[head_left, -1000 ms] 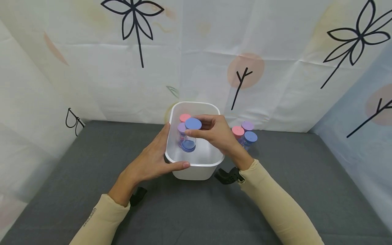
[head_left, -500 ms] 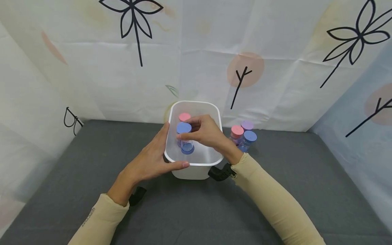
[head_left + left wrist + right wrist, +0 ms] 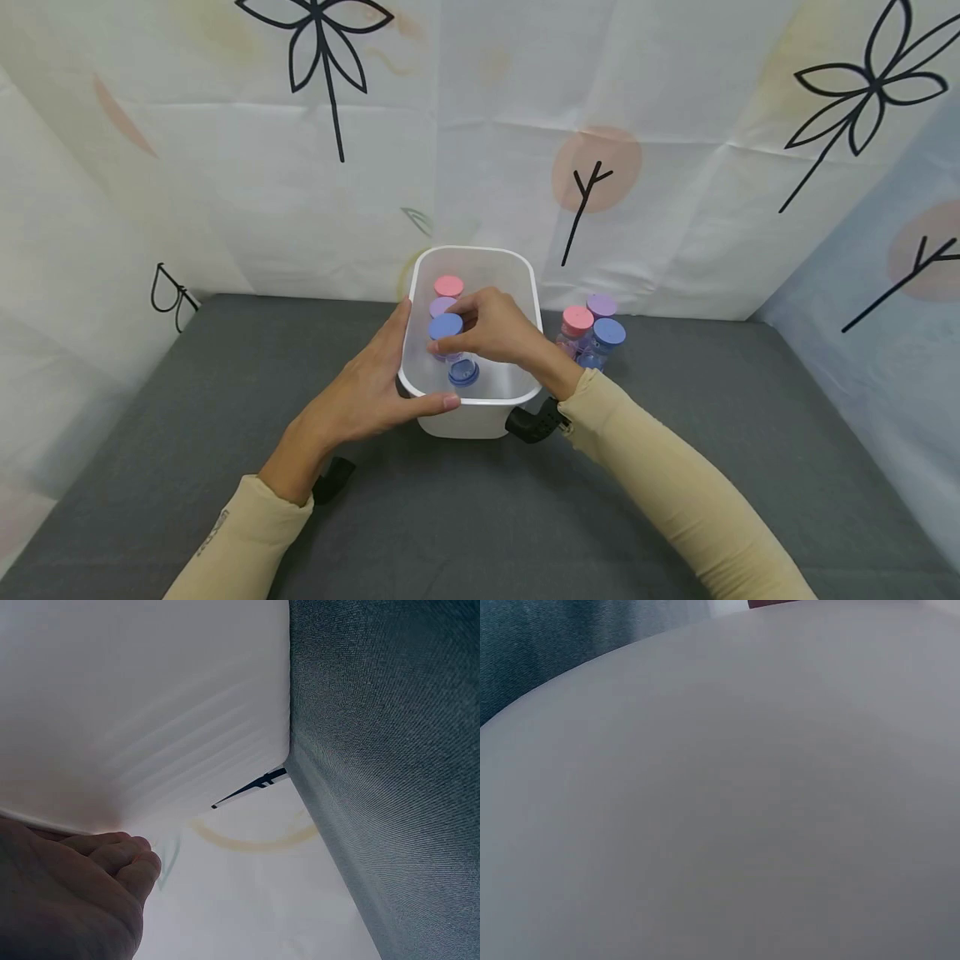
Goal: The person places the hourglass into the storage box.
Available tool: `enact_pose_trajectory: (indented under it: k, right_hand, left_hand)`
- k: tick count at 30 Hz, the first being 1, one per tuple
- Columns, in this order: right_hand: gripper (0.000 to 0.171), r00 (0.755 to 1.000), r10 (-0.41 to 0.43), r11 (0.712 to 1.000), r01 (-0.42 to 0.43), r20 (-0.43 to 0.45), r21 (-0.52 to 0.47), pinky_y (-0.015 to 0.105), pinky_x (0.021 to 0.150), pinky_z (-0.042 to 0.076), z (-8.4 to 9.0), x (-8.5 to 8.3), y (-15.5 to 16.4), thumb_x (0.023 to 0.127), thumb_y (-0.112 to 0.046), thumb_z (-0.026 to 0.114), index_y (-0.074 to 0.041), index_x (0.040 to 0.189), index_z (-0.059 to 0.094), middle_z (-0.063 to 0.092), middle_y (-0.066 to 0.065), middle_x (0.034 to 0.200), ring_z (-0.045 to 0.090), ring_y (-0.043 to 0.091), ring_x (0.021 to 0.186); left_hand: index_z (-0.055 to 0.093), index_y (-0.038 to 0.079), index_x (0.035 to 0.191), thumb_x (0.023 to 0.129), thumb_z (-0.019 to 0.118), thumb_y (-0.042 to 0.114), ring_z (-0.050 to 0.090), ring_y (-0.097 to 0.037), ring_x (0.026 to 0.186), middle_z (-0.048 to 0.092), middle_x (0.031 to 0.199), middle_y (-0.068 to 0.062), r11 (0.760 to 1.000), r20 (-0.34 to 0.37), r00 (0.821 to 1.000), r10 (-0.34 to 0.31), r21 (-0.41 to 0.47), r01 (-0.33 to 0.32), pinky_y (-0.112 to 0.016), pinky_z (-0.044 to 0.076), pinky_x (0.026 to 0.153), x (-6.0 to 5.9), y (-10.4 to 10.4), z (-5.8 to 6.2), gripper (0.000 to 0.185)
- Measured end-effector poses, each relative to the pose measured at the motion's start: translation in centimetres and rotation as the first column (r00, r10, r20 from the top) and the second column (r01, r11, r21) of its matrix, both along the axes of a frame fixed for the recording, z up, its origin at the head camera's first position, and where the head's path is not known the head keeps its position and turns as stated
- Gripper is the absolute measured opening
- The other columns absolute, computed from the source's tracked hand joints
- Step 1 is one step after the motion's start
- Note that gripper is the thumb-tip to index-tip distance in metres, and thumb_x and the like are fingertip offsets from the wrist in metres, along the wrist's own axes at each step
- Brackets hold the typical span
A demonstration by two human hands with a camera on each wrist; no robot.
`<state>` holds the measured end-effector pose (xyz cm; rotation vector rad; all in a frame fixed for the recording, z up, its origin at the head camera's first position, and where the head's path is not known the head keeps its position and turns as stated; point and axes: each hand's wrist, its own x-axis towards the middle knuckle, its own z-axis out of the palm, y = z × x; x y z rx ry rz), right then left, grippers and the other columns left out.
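In the head view, my right hand (image 3: 498, 329) reaches into a white plastic bin (image 3: 480, 421) and pinches a small clear bottle with a blue cap (image 3: 446, 326) between thumb and fingers. Its lower end looks blue and sits low in the bin. Behind it stand a purple-capped bottle (image 3: 442, 307), partly hidden, and a pink-capped bottle (image 3: 448, 286). My left hand (image 3: 367, 387) rests against the bin's left side, fingers extended along the wall and thumb over the near rim. The left wrist view shows the fingertips (image 3: 139, 862) by the rim.
Right of the bin, on the dark grey cloth (image 3: 675, 467), three more bottles stand together: pink-capped (image 3: 577, 321), purple-capped (image 3: 602, 305) and blue-capped (image 3: 608, 332). A printed white curtain (image 3: 487, 150) hangs behind. The bin's wall (image 3: 727, 802) fills the right wrist view.
My right hand has moved left and lower into the bin with the blue-capped bottle, which now sits nearer in front of the purple-capped one. The left hand stays at the bin.
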<state>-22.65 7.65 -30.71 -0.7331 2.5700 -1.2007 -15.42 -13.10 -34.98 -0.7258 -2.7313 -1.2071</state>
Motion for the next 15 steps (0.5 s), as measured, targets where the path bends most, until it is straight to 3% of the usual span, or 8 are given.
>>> enact_pose_trajectory:
  k: [9,15]
  right_hand:
    - [0.041,1.000,-0.016,0.998,0.018,-0.023,0.060,0.027,0.075,0.055,0.05,-0.05,-0.09,0.079,-0.025,0.090,-0.004,0.112,0.077,0.074,0.002,0.092,0.069,0.014,0.084]
    - [0.043,1.000,0.006,0.999,-0.006,-0.009,0.047,0.027,0.078,0.056,-0.06,-0.13,-0.21,0.080,-0.023,0.089,-0.003,0.115,0.076,0.075,0.003,0.096,0.070,0.014,0.086]
  left_hand:
    - [-0.008,0.024,0.163,0.080,0.077,0.064,0.029,-0.028,0.147,0.006,0.169,0.000,1.000,0.004,1.000,0.001,-0.016,-0.001,-0.057,0.037,0.109,0.04,0.01,0.08,0.125]
    - [-0.008,0.025,0.163,0.080,0.077,0.064,0.027,-0.027,0.148,0.006,0.169,0.001,1.000,0.010,1.000,0.004,-0.013,-0.004,-0.057,0.036,0.109,0.05,-0.04,0.07,0.125]
